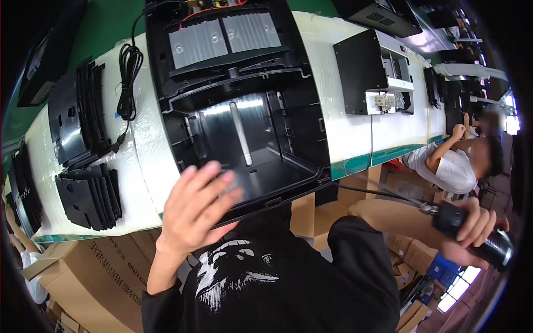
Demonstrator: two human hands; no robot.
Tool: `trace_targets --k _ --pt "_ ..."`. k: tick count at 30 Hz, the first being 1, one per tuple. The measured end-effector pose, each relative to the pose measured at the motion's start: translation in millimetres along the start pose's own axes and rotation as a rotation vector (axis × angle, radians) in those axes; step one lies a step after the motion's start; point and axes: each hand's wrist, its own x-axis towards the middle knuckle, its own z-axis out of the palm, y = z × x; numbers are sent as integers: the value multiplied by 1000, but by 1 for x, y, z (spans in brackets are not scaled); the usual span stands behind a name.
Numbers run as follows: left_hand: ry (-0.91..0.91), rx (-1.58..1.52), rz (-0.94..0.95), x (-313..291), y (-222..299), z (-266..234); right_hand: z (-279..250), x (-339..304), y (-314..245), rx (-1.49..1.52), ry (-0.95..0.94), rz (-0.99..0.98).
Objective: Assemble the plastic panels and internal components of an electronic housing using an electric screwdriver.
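Note:
A large open black plastic housing lies on the worktable in front of me, with a deep hollow and a pale strip along its inside. Two silver metal plates sit in its far section, below some red wiring. My left hand is raised over the housing's near left edge, slightly blurred, fingers spread, holding nothing. Off to the right, away from the housing, my right hand grips a black electric screwdriver. Its shaft points left, toward the housing, and a dark cord runs near it.
Stacks of black panels and a coiled black cable lie left on the white-covered table. A black-and-white metal unit stands right. Cardboard boxes sit below the edge. A person in white is at the far right.

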Motion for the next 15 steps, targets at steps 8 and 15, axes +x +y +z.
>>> trace_targets --k 8,15 --pt "153 30 72 -10 -4 34 -97 -5 8 -779 405 -499" --pt "284 123 -27 -18 -11 36 -132 -17 14 -783 356 -295"
